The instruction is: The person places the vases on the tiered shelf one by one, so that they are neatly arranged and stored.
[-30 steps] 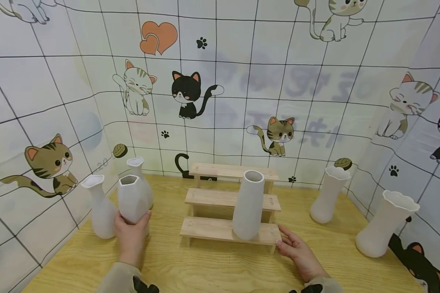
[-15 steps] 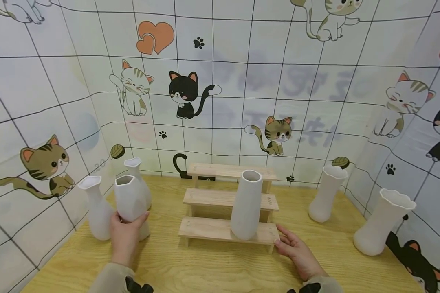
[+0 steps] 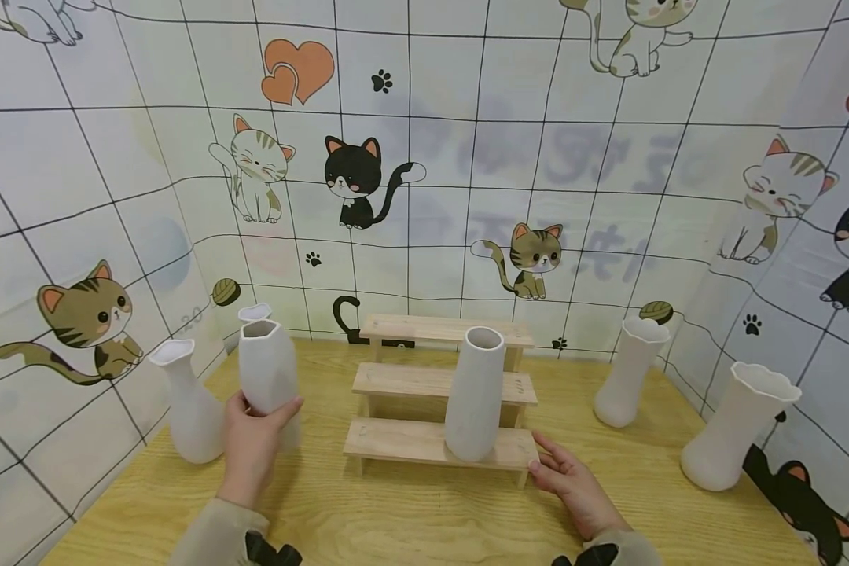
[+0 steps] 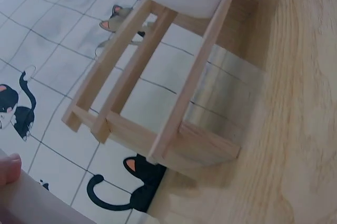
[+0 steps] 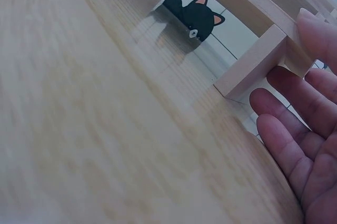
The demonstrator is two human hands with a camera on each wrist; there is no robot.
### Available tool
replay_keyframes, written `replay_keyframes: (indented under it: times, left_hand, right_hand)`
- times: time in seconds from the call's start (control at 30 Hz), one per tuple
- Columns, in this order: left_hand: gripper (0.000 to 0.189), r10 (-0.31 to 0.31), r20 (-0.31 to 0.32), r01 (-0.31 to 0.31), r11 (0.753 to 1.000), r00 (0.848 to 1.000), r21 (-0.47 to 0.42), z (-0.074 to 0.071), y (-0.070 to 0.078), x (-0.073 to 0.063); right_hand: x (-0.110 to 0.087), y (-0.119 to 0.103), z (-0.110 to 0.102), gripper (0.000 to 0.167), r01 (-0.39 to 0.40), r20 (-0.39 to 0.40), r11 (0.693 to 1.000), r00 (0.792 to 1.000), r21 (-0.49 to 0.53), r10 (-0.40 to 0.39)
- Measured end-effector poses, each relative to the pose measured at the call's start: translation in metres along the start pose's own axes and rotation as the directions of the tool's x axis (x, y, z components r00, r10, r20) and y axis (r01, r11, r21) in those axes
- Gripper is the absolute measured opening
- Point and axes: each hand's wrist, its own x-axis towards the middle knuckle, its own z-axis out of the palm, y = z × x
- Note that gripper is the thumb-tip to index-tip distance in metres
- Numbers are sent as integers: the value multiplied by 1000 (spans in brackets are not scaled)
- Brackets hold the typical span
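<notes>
My left hand (image 3: 255, 440) grips a white vase (image 3: 269, 365) with an angular mouth round its lower part, left of the stepped wooden stand (image 3: 396, 440). In the left wrist view only a fingertip (image 4: 10, 168) and part of this vase (image 4: 37, 203) show. At the stand's right end, my right hand (image 3: 573, 487) holds the lowest step, thumb at the edge and fingers by the leg (image 5: 253, 63). A tall tapered white vase (image 3: 475, 397) stands upright on that lowest step, right of its middle.
A narrow-necked white vase (image 3: 191, 409) stands at the left; another (image 3: 255, 312) is mostly hidden behind the gripped one. Two wavy-rimmed white vases, one farther (image 3: 630, 373) and one nearer (image 3: 739, 424), stand at the right. Cat-printed sheeting (image 3: 453, 157) surrounds the wooden table (image 3: 410, 519).
My left hand has moved right with the angular-mouthed vase, away from the narrow-necked vase, and it now covers more of the vase behind. My right hand stays at the stand's end.
</notes>
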Motion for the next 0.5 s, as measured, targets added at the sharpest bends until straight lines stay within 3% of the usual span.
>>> replay_keyframes:
  times: [0.27, 0.5]
  left_hand:
    - [94, -5, 76, 6, 1000, 997, -14, 7, 22, -12]
    - [86, 9, 126, -8, 1000, 992, -13, 16, 37, -22]
  right_hand:
    - [-1, 0, 0, 66, 1, 13, 1000, 1000, -4, -1]
    - [0, 0, -1, 67, -1, 31, 1000, 1000, -7, 1]
